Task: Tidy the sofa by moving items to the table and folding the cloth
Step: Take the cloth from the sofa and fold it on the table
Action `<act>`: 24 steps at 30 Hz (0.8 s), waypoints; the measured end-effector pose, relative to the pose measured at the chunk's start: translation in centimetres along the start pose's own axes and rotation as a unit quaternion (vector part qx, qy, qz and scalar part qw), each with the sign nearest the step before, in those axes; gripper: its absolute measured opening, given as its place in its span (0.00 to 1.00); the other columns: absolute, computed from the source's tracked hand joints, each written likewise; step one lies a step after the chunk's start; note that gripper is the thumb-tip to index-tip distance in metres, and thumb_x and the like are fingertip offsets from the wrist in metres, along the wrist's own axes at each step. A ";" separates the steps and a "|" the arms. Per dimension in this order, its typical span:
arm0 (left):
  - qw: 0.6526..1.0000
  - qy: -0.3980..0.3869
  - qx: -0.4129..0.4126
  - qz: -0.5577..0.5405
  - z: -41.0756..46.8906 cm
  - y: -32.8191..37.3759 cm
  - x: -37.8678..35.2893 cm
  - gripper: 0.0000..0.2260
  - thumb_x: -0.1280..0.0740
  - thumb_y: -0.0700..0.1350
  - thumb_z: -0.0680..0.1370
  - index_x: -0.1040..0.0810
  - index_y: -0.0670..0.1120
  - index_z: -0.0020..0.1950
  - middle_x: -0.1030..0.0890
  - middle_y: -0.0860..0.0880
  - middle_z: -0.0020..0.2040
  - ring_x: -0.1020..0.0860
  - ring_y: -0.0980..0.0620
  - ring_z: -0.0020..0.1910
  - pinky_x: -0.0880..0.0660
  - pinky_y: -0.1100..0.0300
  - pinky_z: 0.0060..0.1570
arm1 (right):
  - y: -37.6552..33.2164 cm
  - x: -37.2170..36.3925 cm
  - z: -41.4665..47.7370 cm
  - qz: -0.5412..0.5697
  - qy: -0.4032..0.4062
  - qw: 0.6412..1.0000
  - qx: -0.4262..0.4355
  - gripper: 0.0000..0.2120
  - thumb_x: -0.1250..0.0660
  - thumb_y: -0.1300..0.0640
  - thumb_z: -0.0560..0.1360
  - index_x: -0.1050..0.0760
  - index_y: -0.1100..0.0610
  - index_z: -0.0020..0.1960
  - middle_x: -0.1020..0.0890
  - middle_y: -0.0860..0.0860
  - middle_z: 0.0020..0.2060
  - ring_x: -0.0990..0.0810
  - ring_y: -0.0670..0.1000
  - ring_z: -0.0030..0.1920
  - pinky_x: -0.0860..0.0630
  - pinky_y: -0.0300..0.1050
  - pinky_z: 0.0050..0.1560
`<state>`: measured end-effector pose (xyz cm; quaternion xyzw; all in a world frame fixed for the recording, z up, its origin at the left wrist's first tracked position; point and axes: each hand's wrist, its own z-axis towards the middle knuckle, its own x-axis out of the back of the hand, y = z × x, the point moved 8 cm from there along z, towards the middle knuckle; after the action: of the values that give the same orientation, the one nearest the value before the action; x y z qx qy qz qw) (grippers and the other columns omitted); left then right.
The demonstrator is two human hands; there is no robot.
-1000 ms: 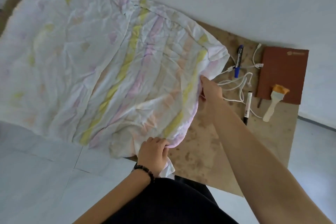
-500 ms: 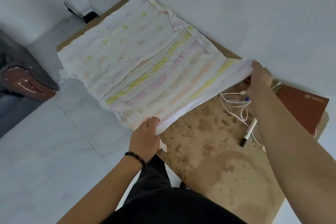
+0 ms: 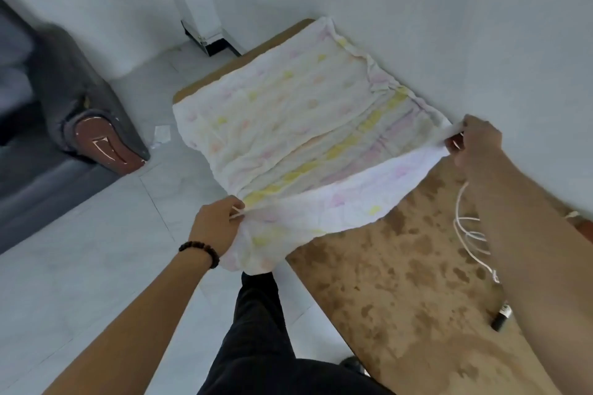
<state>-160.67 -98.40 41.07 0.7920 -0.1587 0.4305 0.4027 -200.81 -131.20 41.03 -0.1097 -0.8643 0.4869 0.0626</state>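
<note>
Cloth (image 3: 298, 125) spread over the table's (image 3: 401, 282) far end. Left hand (image 3: 218, 223) pinches its near corner; right hand (image 3: 475, 144) grips the opposite corner, edge lifted between them.

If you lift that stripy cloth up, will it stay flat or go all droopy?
Probably droopy: the thin, crinkled pastel-striped cloth already sags between the left hand and right hand. It likely feels light, since fingertip pinches hold it.
</note>
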 end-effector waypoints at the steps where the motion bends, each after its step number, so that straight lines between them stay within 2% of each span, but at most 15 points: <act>1: 1.000 0.015 -0.012 -0.011 2.3 -0.6 1.5 0.05 0.35 0.44 0.79 0.20 0.49 0.52 0.18 0.48 0.48 0.21 0.48 0.46 0.29 0.61 0.45 | -1.0 -2.0 0.7 0.025 0.015 1.000 0.011 0.04 0.37 0.60 0.78 0.26 0.56 0.52 0.22 0.52 0.45 0.20 0.48 0.42 0.19 0.39 0.37; 6: 0.995 0.011 -0.049 -0.086 15.5 -3.6 7.7 0.05 0.38 0.46 0.82 0.22 0.51 0.52 0.20 0.49 0.39 0.22 0.50 0.37 0.30 0.68 0.34 | -4.4 -15.2 3.7 0.052 0.023 0.997 0.054 0.04 0.38 0.61 0.75 0.27 0.54 0.49 0.22 0.53 0.45 0.20 0.53 0.43 0.18 0.44 0.40; 10: 0.996 0.042 -0.051 -0.066 26.7 -8.4 12.5 0.07 0.38 0.44 0.82 0.22 0.46 0.56 0.20 0.49 0.44 0.25 0.50 0.41 0.30 0.66 0.39 | -6.8 -28.2 6.6 0.010 0.034 0.993 0.109 0.08 0.42 0.61 0.71 0.30 0.52 0.48 0.22 0.53 0.47 0.23 0.53 0.44 0.20 0.43 0.37; 11: 0.996 0.053 -0.050 -0.059 29.2 -9.7 13.5 0.07 0.38 0.43 0.82 0.22 0.44 0.56 0.21 0.49 0.45 0.25 0.50 0.43 0.30 0.63 0.43 | -7.0 -31.7 7.5 -0.006 0.027 0.992 0.120 0.10 0.42 0.60 0.71 0.29 0.52 0.51 0.20 0.53 0.51 0.23 0.53 0.45 0.20 0.43 0.38; 13: 0.995 0.077 -0.037 -0.046 33.6 -12.4 14.8 0.08 0.39 0.41 0.82 0.23 0.42 0.57 0.21 0.48 0.47 0.26 0.49 0.45 0.30 0.59 0.47 | -6.8 -38.7 9.5 -0.024 0.005 0.992 0.126 0.20 0.43 0.59 0.73 0.29 0.51 0.64 0.21 0.52 0.59 0.20 0.53 0.49 0.17 0.45 0.42; 15: 0.997 0.080 -0.005 -0.019 37.4 -15.3 14.6 0.08 0.39 0.39 0.81 0.23 0.41 0.58 0.20 0.45 0.49 0.26 0.47 0.45 0.30 0.56 0.47 | -5.3 -45.3 11.1 -0.059 -0.023 0.991 0.122 0.23 0.43 0.58 0.77 0.35 0.51 0.72 0.22 0.52 0.61 0.19 0.53 0.53 0.17 0.45 0.44; 17: 0.998 0.039 0.035 0.023 40.3 -17.7 13.0 0.10 0.38 0.39 0.80 0.25 0.42 0.61 0.21 0.41 0.55 0.24 0.42 0.49 0.28 0.52 0.49 | -2.1 -51.2 12.2 -0.133 -0.079 0.984 0.092 0.25 0.41 0.54 0.81 0.41 0.51 0.77 0.23 0.52 0.59 0.20 0.52 0.53 0.18 0.44 0.47; 19: 0.995 -0.005 0.077 0.064 42.1 -18.8 11.2 0.18 0.36 0.37 0.78 0.30 0.41 0.68 0.27 0.37 0.63 0.26 0.37 0.58 0.28 0.45 0.56 | 2.2 -55.1 12.4 -0.272 -0.150 0.950 0.042 0.32 0.40 0.46 0.81 0.47 0.53 0.80 0.29 0.52 0.68 0.25 0.53 0.63 0.22 0.47 0.55; 21: 0.992 0.021 0.074 0.103 42.7 -17.6 10.6 0.26 0.34 0.35 0.74 0.35 0.39 0.72 0.34 0.35 0.69 0.35 0.34 0.68 0.33 0.39 0.63 | 6.0 -56.2 11.6 -0.442 -0.197 0.874 0.043 0.32 0.42 0.43 0.82 0.48 0.56 0.81 0.39 0.54 0.77 0.36 0.57 0.74 0.32 0.51 0.70; 22: 0.991 0.046 0.048 0.116 42.8 -16.0 10.6 0.28 0.34 0.35 0.73 0.36 0.38 0.72 0.36 0.34 0.71 0.38 0.34 0.71 0.36 0.37 0.64 | 7.0 -56.0 11.0 -0.489 -0.205 0.845 0.071 0.31 0.43 0.45 0.83 0.48 0.57 0.81 0.42 0.54 0.79 0.41 0.57 0.77 0.40 0.51 0.75; 24: 0.989 0.077 -0.042 0.122 42.9 -11.7 9.9 0.28 0.35 0.39 0.74 0.37 0.39 0.73 0.38 0.34 0.74 0.41 0.34 0.74 0.39 0.35 0.67 | 7.4 -54.9 9.6 -0.510 -0.198 0.828 0.125 0.28 0.45 0.48 0.84 0.47 0.56 0.81 0.45 0.54 0.80 0.47 0.54 0.79 0.50 0.49 0.78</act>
<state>-124.14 -123.38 30.10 0.7137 -0.2400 0.5293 0.3910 -148.76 -149.21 29.59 0.4540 -0.7228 0.5010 0.1429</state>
